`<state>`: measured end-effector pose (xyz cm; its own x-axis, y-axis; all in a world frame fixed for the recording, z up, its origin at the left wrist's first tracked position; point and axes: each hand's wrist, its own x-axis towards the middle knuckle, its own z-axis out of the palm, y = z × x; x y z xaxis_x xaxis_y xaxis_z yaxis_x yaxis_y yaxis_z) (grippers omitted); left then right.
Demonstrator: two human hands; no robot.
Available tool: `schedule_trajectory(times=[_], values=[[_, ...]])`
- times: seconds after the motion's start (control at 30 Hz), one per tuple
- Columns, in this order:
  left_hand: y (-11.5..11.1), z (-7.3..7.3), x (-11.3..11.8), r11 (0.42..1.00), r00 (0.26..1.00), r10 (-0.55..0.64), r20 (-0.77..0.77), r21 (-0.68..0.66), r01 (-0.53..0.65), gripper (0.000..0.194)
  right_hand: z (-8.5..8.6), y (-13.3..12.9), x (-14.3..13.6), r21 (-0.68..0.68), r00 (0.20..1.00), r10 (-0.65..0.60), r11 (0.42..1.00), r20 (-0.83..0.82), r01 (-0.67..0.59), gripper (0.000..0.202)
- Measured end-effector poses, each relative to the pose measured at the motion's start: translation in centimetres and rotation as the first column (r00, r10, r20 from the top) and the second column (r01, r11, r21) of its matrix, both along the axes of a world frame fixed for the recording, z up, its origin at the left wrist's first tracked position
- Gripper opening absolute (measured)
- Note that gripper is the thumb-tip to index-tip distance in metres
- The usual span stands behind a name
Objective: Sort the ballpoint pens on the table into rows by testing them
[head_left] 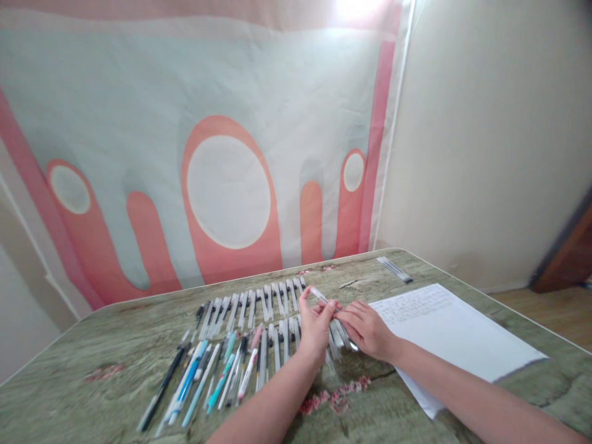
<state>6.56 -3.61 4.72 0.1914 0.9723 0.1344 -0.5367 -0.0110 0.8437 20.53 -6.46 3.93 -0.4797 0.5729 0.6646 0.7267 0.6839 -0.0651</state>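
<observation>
Both hands meet over the middle of the table, round one clear pen [319, 294]. My left hand [316, 324] is closed on its barrel, with the thumb along it. The fingers of my right hand [365, 330] are bent together at the pen's lower end, where the tip is hidden. Under the hands lie more clear pens [341, 338], partly covered. To the left runs a row of clear pens with black parts [243, 308], and a second row [277, 345] lies nearer, partly behind my left forearm.
Coloured pens [189, 379] lie at the front left. Several thin refills [394, 269] rest near the back right edge. A sheet of paper with handwriting [457, 339] lies right, partly under my right forearm. A patterned cloth [324, 111] hangs behind the table [139, 351].
</observation>
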Motion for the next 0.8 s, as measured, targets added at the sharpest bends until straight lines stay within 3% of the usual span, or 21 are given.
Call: schedule_trajectory(times=[0.27,0.4,0.53,0.6,0.7,0.8], values=[[1.2,-0.6,-0.7,0.980,0.979,0.200,-0.035,-0.006,-0.200,0.074,0.7,0.3,0.0,-0.074,0.987,-0.135,0.989,-0.092,0.128,0.015],[1.3,-1.0,-0.6,0.988,0.988,0.151,-0.031,0.018,-0.150,0.079,0.4,1.3,1.0,-0.175,0.966,-0.221,0.965,-0.131,0.197,0.014],[1.0,-1.5,-0.2,0.995,0.993,0.100,-0.056,0.022,-0.099,0.081,0.3,3.3,4.8,-0.294,0.927,-0.326,0.918,-0.183,0.265,0.019],[0.6,-1.6,0.0,0.994,0.989,0.088,-0.118,0.074,-0.080,0.072,0.3,4.5,7.4,-0.373,0.882,-0.445,0.853,-0.155,0.365,0.022],[-0.6,-1.5,0.0,0.974,0.961,0.101,-0.259,0.221,-0.043,0.057,0.1,6.0,11.1,-0.436,0.723,-0.690,0.651,0.001,0.622,0.023],[-1.8,-1.1,-0.3,0.914,0.882,0.139,-0.450,0.401,0.060,0.046,-0.4,7.1,13.9,-0.434,0.611,-0.788,0.528,0.068,0.730,0.022]])
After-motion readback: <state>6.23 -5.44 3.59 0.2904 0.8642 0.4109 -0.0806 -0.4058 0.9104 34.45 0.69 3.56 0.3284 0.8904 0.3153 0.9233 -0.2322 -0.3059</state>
